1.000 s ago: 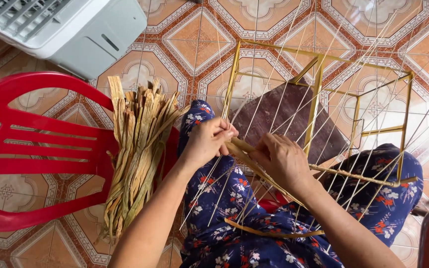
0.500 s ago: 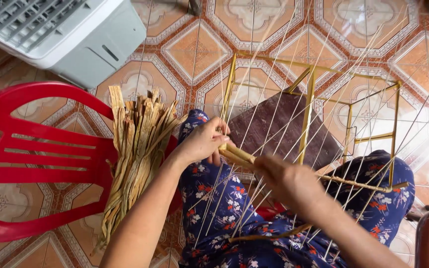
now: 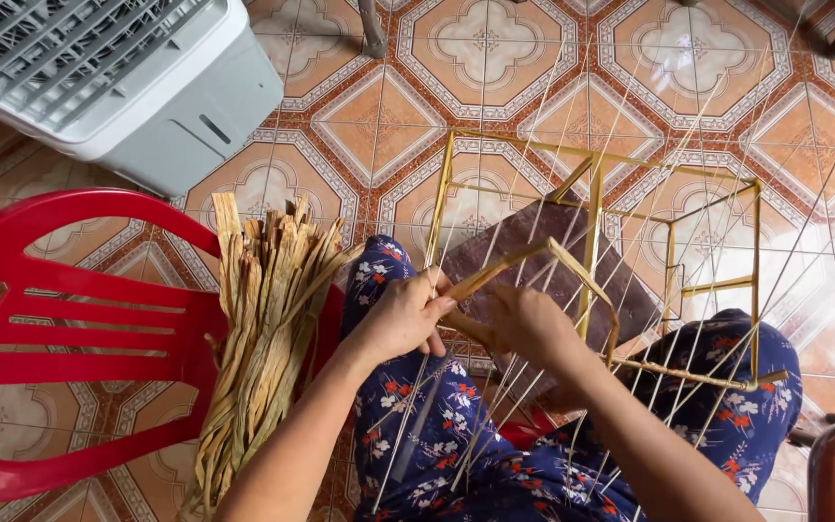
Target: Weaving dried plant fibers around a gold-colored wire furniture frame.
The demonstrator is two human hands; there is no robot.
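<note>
While the left hand closes its fingers around one end of a flat, pale fibre strip, the right hand sits just beside it, curled over the same strip lower down, so the two together keep the strand taut enough to steer. From the left hand's pinch the strip rises up and away, then bends down in a loop beyond the right hand, among the thin white strings stretched across a yellow frame; holding it at two spots appears to let it slide between those strings without twisting. Beyond and to the right of both hands stands the frame, propped over the person's lap, which is clothed in blue floral fabric, with a dark brown panel behind the strings, just past the fingertips. Left of the left forearm, a bundle of dried strips lies within easy reach, leaning on a red plastic chair. Further off on that side, well apart from the hands, a white appliance with a slatted grille stands on the patterned tile floor.
</note>
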